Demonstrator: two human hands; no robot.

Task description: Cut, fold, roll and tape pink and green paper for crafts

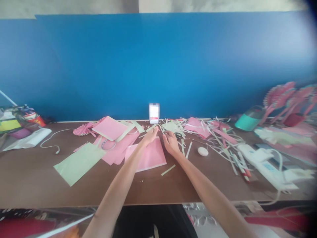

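Note:
My left hand lies over the top of a pink sheet on the brown table, its fingers stretched forward and nothing visible in them. To its right, my right hand has curled fingers beside the sheet's upper right corner. Black-handled scissors lie right against that hand; whether its fingers hold them is too blurred to tell. Beyond both hands a lit phone stands upright against the blue board. A thin green strip rests near the sheet's lower right corner.
Green paper and a pink folded fan lie left. Paper strips spread right, near a white egg-shaped object. A power strip, a teal container and pink paper flowers are farther right. The table's front edge is close.

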